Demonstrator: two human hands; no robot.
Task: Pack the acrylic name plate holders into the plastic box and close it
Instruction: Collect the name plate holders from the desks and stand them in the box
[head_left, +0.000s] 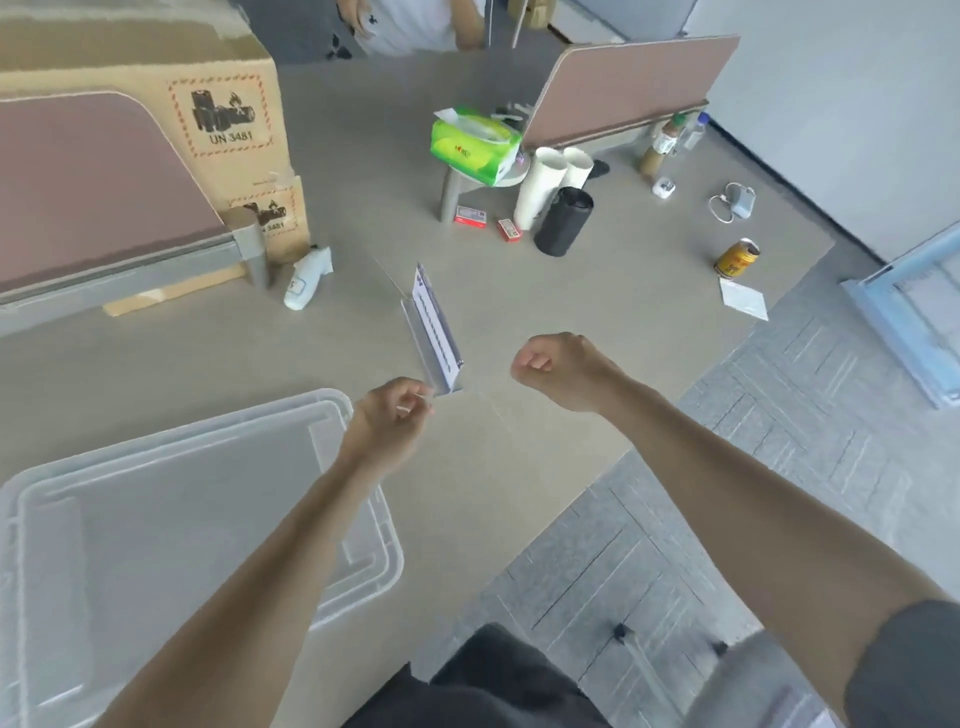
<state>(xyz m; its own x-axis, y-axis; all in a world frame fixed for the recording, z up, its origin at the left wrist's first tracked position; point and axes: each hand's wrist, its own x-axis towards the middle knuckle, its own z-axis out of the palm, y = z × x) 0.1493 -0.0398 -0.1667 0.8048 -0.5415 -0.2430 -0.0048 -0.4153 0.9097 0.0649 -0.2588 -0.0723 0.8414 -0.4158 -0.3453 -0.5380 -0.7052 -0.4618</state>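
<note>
The left hand (389, 410) is pinched shut on the near bottom corner of an acrylic name plate holder (434, 332), thumb and fingertips closed right at the clear edge. The holder runs away from that hand toward the far side of the table, standing on its long edge and tilted a bit, with a white card carrying dark print seen inside it. So the holder sits just beyond and slightly to the right of the left hand, touching it only at that near corner.

The right hand (556, 369) is curled into a loose fist just beside the holder's near end, on its right, and nothing can be made out in it. It's near the holder but not touching it as far as can be told. Faint clear edges can be spotted on the table (597, 322) around the holder, but it can't be told what they belong to.

Closer in and to the left, the clear plastic box (171, 525) is parked on the table, near the left forearm. Whether the lid is on it can't really be told, everything being see-through.

Further out, a black cylinder (563, 221) and two white rolls (543, 187) are found past the holder, with a green tissue pack (475, 145) behind those on a small stand. A yellow can (736, 258) is over to the right near the table edge, a cardboard box (228, 135) marked UN 3481 is off to the far left, and a small white bottle (307, 283) is lying in front of it
</note>
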